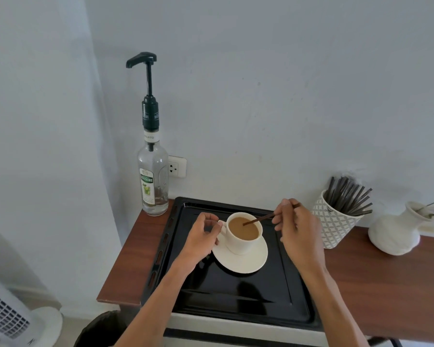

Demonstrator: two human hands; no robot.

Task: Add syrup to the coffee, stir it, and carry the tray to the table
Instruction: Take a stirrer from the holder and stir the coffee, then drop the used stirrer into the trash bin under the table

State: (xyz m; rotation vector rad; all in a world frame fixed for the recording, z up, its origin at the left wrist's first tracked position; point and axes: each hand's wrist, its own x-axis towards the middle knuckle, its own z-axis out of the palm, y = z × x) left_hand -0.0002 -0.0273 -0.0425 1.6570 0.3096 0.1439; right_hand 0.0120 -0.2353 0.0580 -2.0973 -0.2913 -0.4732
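Note:
A white cup [241, 242] of milky coffee stands on a white saucer [251, 261] on a black tray [236, 294]. My left hand [202, 237] pinches the cup's handle. My right hand [297, 229] holds a thin dark stir stick [259, 219], whose tip dips into the coffee. A clear syrup bottle [152, 176] with a black pump stands upright at the tray's back left corner, nearly empty.
A patterned white holder [336, 226] with several dark stir sticks stands right of the tray, then a white vase [398, 234] with flowers. The wooden counter [376, 279] ends just left of the tray. A white fan [8, 319] and a dark bin [103, 329] sit below left.

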